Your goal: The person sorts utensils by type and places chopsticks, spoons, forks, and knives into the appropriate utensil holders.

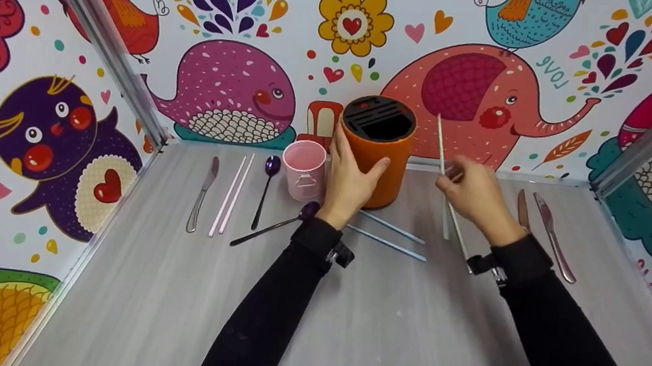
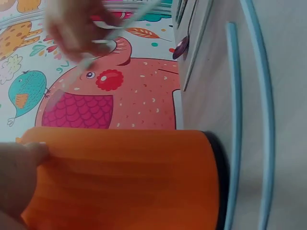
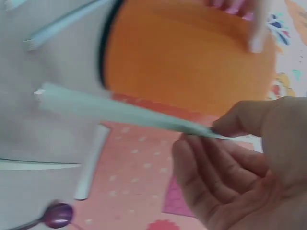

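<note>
My left hand (image 1: 350, 180) grips the side of an orange cylindrical utensil holder (image 1: 392, 173), thumb across its front. The holder stands upright near the back wall, its black slotted lid (image 1: 371, 112) facing up. To its right, my right hand (image 1: 475, 196) pinches a pale green chopstick (image 3: 120, 112) between thumb and fingers, one end raised to about the height of the lid. A second pale green chopstick (image 3: 92, 163) lies on the table beyond that hand. Two blue chopsticks (image 1: 392, 228) lie in front of the holder, partly hidden behind the left hand and holder.
Left of the holder stand a pink cup (image 1: 303, 175), two dark purple spoons (image 1: 272, 166), pink chopsticks (image 1: 233, 199) and a table knife (image 1: 204, 194). At the right lie two more knives (image 1: 554, 236). Patterned panels (image 1: 240, 95) wall in the back and sides.
</note>
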Motion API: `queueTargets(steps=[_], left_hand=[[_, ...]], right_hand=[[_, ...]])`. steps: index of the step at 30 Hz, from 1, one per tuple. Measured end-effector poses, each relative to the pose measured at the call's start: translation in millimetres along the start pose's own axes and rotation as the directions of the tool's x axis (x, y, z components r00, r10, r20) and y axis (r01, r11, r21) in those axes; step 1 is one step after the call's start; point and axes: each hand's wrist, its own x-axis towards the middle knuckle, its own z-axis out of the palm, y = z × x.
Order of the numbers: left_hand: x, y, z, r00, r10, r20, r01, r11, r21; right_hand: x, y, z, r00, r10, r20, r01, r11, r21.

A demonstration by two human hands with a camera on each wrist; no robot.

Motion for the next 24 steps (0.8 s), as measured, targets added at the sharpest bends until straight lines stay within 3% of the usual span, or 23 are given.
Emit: queueTargets(steps=[5,10,13,16,18,24], left_hand=[[-3.8,-5.8,1.9,1.0,0.001,-0.009,-0.001,1.0,0.014],[-4.9,-8.7,3.2,1.0,0.026,-0.012,-0.026,0.999,0.02],[-4.3,-9.4,2.9,0.999,0.034,-0.016,-0.034,0.999,0.026],[-4.2,-9.2,2.8,0.999,0.031,-0.012,-0.031,0.999,0.032],[-4.1,-8.9,2.5,1.0,0.024,-0.005,-0.024,0.999,0.032],[-5.9,-9.7,4.3,1.0,0.018,-0.006,-0.018,0.999,0.031]], right_hand=[[6.8,-26.6,-20.7,0.975,-0.066,-0.21,0.098,0.985,0.145],[10.3,-52.5,-36.3,0.917,-0.089,-0.389,0.21,0.937,0.28],[12.3,-68.7,-42.7,0.877,-0.079,-0.473,0.273,0.893,0.358],[11.1,-87.3,-49.9,0.843,-0.055,-0.534,0.328,0.84,0.433],[12.1,-96.3,-52.3,0.824,-0.047,-0.565,0.352,0.824,0.444],[29.2,-97.0,-43.5,0.783,-0.055,-0.619,0.382,0.828,0.41]])
